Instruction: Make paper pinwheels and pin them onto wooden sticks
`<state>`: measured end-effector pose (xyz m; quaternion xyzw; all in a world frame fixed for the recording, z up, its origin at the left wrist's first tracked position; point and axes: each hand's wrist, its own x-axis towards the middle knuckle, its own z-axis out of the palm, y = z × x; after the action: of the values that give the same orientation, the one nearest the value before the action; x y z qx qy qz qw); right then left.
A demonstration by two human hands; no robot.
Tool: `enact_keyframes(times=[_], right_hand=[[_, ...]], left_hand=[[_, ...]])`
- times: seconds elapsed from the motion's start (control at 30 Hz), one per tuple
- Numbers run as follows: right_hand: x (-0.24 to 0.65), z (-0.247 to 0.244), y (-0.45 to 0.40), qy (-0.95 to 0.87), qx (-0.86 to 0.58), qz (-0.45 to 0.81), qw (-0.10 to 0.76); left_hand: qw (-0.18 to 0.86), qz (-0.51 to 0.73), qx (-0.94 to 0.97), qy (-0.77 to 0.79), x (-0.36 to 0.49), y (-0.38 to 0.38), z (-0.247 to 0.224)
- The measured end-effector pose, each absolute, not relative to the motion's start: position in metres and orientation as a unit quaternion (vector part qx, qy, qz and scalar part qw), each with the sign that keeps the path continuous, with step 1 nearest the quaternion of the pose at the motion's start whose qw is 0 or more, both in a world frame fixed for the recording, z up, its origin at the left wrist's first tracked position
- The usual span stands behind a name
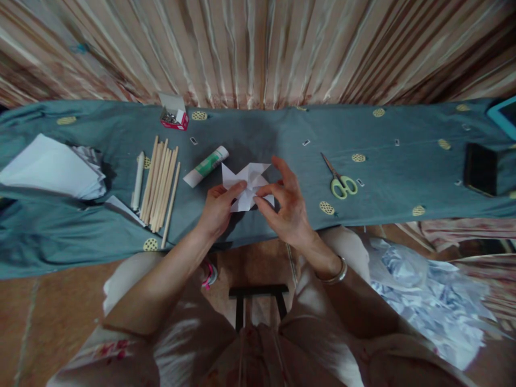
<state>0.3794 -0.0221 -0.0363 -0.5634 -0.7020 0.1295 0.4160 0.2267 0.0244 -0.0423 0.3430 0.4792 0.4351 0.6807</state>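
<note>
A white paper pinwheel (250, 177) with pointed blades is held up over the near middle of the cloth-covered table. My left hand (221, 207) grips its left side, the thumb pressed on the paper near the centre. Thumb and index finger of my right hand (288, 207) pinch the pinwheel just right of its centre, while other fingers are raised. Whether a small pin sits between those fingertips cannot be made out. Just behind my left hand lies a glue stick (206, 166) with a green and white label.
Several wooden sticks (160, 183) lie left of the glue, beside a pale pen-like tube (138, 180). Stacked paper (52, 166) is at far left. An open box of pins (174, 118) stands behind. Scissors (341, 180) and a phone (480, 169) lie right. Crumpled paper (435, 295) fills a bag below.
</note>
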Motion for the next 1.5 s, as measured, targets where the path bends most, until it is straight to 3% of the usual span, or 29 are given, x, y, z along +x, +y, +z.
enact_keyframes(times=[0.73, 1.5], right_hand=[[0.3788, -0.0391, -0.0188, -0.708, -0.567, 0.067, 0.415], [0.3771, -0.04, -0.0185, -0.692, -0.589, 0.097, 0.406]], left_hand=[[0.661, 0.459, 0.357, 0.475, 0.225, 0.0201, -0.0461], [0.621, 0.46, 0.389, 0.501, 0.227, 0.0166, -0.0437]])
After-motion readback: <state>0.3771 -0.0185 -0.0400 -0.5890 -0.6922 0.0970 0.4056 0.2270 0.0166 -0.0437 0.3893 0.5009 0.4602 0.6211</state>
